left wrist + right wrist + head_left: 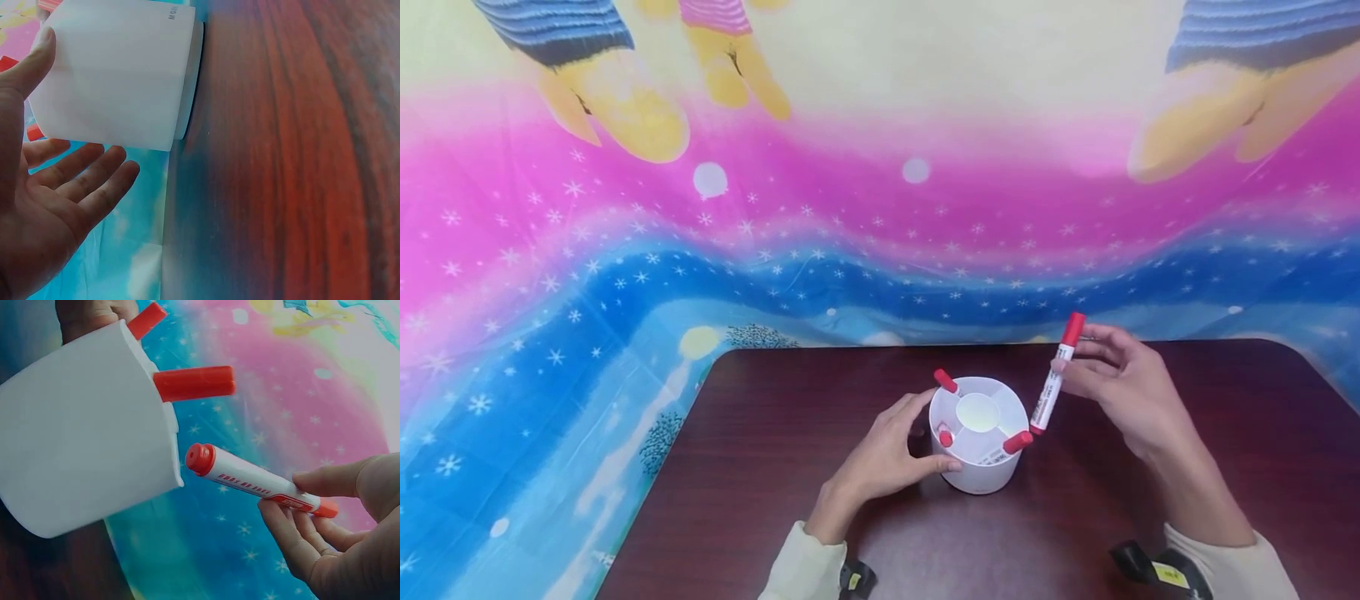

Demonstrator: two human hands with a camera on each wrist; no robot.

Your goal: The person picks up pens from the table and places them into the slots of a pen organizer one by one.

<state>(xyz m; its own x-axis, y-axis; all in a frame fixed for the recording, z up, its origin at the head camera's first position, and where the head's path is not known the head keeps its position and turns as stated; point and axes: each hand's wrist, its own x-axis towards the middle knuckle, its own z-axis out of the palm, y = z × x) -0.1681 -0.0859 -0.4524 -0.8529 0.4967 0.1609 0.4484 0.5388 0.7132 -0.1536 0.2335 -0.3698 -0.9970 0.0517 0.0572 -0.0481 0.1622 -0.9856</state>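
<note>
A round white pen organizer (979,478) with a central cup and outer compartments stands upright on the table. My left hand (886,450) holds it from the left, thumb at the front of the rim and fingers around the far side. Three red-capped markers stand in its outer compartments: one at the back left (946,381), one at the front left (945,437), one at the front right (1018,442). To the right, my right hand (1138,396) pinches a white marker (250,479) between thumb and fingers. This marker tilts, red cap up, its lower red end beside the organizer's rim.
The dark red-brown wooden table (760,450) has rounded far corners. Behind it hangs a colourful cloth (880,217) with snowflakes, which also falls along the left side. Black straps (1157,571) sit at both wrists over light sleeves.
</note>
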